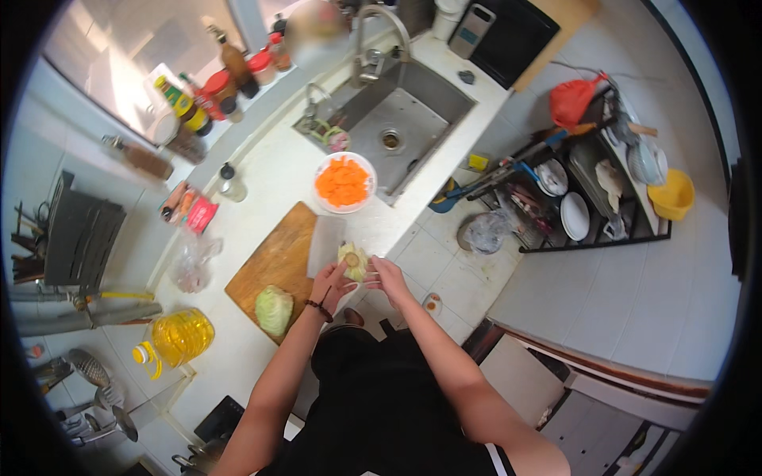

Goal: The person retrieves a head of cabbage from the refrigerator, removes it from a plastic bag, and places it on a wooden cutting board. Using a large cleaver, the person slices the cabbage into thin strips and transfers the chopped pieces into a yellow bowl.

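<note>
My left hand (329, 285) grips a pale yellow-green cabbage piece (353, 265) with a round cut stem end facing up. The fingertips of my right hand (388, 281) pinch the right edge of this piece. It is held above the counter's front edge, beside the wooden cutting board (268, 253). Flat on the board's right side lies a broad cleaver blade (325, 241); its handle is hidden. A larger chunk of cabbage (274, 309) rests at the board's near left end. Beyond the board, a white bowl (370, 199) holds cut carrot pieces (342, 181).
The steel sink (428, 113) with its tall faucet (357, 53) lies past the bowl. A cooking oil jug (183, 336), plastic bag (191, 262) and small glass bottle (232, 184) stand left. Sauce bottles (235, 62) line the sill. On the right is a dish rack (601, 238).
</note>
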Demonstrator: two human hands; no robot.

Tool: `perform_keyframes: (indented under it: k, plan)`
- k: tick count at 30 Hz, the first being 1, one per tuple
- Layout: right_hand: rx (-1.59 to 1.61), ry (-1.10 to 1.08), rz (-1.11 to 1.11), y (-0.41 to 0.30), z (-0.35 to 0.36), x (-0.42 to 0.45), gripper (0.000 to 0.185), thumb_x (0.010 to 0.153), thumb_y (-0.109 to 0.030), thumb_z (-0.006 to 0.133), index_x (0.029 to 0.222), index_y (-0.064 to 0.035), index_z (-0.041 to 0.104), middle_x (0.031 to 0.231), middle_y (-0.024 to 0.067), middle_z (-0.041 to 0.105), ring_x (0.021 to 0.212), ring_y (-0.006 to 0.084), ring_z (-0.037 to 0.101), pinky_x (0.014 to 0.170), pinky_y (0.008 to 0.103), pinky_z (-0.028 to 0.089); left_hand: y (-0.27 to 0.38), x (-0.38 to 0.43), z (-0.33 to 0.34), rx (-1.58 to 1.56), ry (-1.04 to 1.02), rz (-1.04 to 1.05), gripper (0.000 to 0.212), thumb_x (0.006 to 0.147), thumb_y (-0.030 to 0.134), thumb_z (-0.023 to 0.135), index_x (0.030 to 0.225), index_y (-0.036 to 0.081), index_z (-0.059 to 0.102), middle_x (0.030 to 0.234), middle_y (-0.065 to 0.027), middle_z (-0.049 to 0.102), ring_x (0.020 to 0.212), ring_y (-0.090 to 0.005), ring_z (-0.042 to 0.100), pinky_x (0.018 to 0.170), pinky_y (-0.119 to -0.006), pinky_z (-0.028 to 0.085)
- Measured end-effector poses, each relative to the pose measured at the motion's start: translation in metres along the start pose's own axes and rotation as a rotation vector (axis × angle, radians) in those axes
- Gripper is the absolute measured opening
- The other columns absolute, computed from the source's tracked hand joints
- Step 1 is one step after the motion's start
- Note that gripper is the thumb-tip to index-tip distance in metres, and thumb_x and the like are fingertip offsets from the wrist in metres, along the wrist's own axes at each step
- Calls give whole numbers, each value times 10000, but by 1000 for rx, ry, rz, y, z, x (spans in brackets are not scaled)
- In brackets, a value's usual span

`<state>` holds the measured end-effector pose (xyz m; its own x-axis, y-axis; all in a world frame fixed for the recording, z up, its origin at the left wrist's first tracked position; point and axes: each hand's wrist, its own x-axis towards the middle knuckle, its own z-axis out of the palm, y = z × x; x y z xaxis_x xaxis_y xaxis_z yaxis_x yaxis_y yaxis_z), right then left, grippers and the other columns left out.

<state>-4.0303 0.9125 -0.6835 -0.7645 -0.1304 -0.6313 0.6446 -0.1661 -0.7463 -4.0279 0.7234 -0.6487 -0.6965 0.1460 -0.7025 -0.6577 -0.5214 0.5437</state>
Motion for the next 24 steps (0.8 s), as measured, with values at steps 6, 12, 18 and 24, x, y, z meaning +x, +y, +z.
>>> perform_keyframes:
  k: [6, 12, 18, 24]
  plan:
    - [347, 41, -9, 1, -191, -73, 315, 979, -119, 686, 1259, -9, 594, 1117, 81, 688, 959, 181, 682, 803, 324, 571, -126, 37, 148, 412, -179, -148, 241, 1008, 299, 673, 1051, 68, 619, 938, -22, 643, 814, -144, 672, 776, -327, 598]
    - [475, 212, -112, -7, -355, -116, 345, 918, -69, 747, 1235, -30, 617, 1125, 72, 695, 991, 167, 681, 833, 320, 569, -218, 65, 305, 637, -252, -195, 309, 1004, 363, 672, 1128, 83, 632, 1039, -8, 649, 923, -127, 667, 804, -312, 583]
    - [455, 495, -117, -33, -492, -84, 512, 908, -182, 785, 1338, -7, 570, 1167, 99, 691, 988, 206, 696, 806, 321, 574, -265, 92, 382, 718, -217, -124, 315, 1010, 362, 656, 1200, 115, 605, 1078, -12, 657, 922, -121, 670, 765, -298, 573]
    - [-240, 540, 246, 30, -555, -47, 641, 902, -283, 799, 1367, 59, 520, 1117, 159, 705, 886, 242, 733, 705, 369, 595, -281, 93, 393, 748, -142, -140, 280, 1003, 340, 660, 1165, 117, 613, 1058, -18, 668, 897, -135, 685, 737, -303, 574]
